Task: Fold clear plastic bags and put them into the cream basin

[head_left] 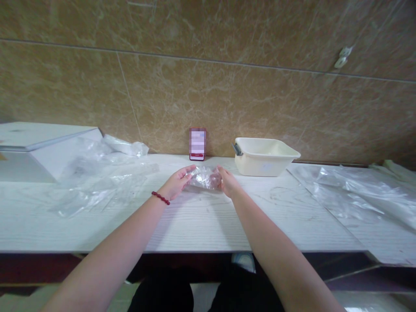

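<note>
A crinkled clear plastic bag [204, 177] is held just over the white wood-grain table [198, 225], in the middle of the view. My left hand [178, 181], with a dark red bead bracelet [160, 198] at the wrist, grips its left end between thumb and fingers. At the other end, my right hand [228, 181] pinches the bag too. Something pinkish shows through the plastic by the right hand, too blurred to name. Just behind the bag, a phone [197, 145] leans upright on the tiled wall.
A cream plastic bin [260, 167] with a grey handle stands right of the phone. Clear plastic bags [94, 182] lie on the left beside a white box [42, 149]. More plastic sheeting [354, 190] covers the right side. The table's front edge [201, 251] runs under my forearms.
</note>
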A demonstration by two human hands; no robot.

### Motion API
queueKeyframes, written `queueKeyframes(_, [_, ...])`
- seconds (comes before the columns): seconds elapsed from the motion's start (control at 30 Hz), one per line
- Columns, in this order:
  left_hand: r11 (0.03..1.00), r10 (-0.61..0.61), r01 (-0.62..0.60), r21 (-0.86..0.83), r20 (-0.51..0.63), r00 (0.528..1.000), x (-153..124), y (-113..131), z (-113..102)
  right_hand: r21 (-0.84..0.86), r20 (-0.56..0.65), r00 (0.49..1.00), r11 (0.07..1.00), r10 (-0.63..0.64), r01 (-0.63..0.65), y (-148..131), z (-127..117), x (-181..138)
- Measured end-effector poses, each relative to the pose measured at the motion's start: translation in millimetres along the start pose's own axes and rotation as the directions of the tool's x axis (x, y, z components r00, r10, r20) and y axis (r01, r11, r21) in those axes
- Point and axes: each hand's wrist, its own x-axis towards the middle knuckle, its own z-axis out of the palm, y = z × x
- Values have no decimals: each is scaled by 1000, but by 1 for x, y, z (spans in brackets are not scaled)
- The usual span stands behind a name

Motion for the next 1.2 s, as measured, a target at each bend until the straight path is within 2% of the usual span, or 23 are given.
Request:
queueKeyframes(0.1, [1000, -8, 8, 22, 29, 1000, -1, -1, 4, -59, -103, 994, 998, -40, 34, 1, 1, 3])
queueKeyframes(0.2, [1000, -3, 2, 10, 49, 999, -3, 0, 10, -151, -162, 968, 974, -192, 168, 4, 0, 7])
queueKeyframes(0.33, [999, 10, -8, -36, 56, 998, -6, 4, 16, -294, -195, 912, 909, -361, 297, 7, -2, 11])
queueKeyframes(0.43, [993, 21, -11, -116, 86, 996, -10, 8, 16, -304, -208, 894, 895, -396, 326, 6, -5, 13])
queueKeyframes(0.53, [967, -34, 60, -247, 108, 994, -12, 14, 12, -264, -193, 905, 908, -380, 325, 4, -6, 13])
queueKeyframes(0.6, [931, -145, 183, -317, 142, 979, -12, 17, 9, -228, -131, 923, 917, -361, 326, 3, -5, 11])
queueKeyframes(0.67, [881, -263, 326, -343, 219, 940, -12, 18, 5, -212, -40, 944, 926, -329, 314, 4, -4, 9])
queueKeyframes(0.8, [831, -411, 500, -244, 335, 848, -13, 11, 1, -266, 120, 964, 928, -236, 260, 9, -1, 3])
queueKeyframes(0.9, [839, -464, 535, -98, 384, 799, -15, 4, 0, -280, 175, 971, 938, -161, 206, 9, 2, -1])
queueKeyframes(0.97, [848, -464, 529, -37, 432, 773, -17, 2, 0, -217, 182, 977, 964, -112, 151, 7, 3, -4])
queueKeyframes(1.0, [853, -457, 521, -24, 446, 769, -17, 2, 1, -170, 165, 983, 979, -84, 112, 5, 4, -4])
queueKeyframes(1.07, [873, -428, 487, -30, 434, 793, -17, 3, 3, -75, 127, 992, 997, -23, 32, 0, 4, -5])
queueKeyframes(1.2, [912, -372, 403, -72, 263, 890, -15, 8, 6, 11, 120, 991, 998, 57, -59, -5, 2, -5])
